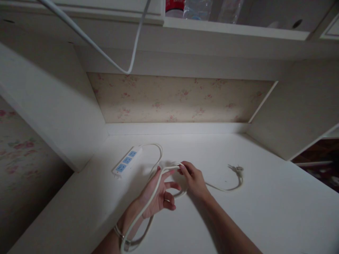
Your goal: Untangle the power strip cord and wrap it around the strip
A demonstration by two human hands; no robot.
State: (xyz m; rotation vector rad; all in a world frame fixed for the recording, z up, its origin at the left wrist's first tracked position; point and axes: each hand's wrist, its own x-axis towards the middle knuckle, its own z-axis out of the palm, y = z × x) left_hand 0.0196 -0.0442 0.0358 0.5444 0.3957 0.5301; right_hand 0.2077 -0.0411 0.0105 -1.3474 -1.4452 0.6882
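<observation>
A white power strip [135, 152] with blue socket faces lies on the white desktop, left of my hands. Its pale power cord [154, 192] is gathered in loops across my left hand [159, 201], which is turned palm up with its fingers loosely curled. One long loop hangs down past the left wrist. Thumb and fingers of my right hand [195, 180] pinch the cord beside the left fingertips. From under the right hand the cord runs along the desktop to its plug [239, 170], whose pins point left.
Above the desk is a shelf [233, 31] with clear plastic bottles [197, 8] and a red-labelled one [174, 7]. A white cable [129, 68] hangs in front of it, upper left. Side panels [293, 113] flank the desktop [265, 211]; floral wallpaper [182, 97] covers the back.
</observation>
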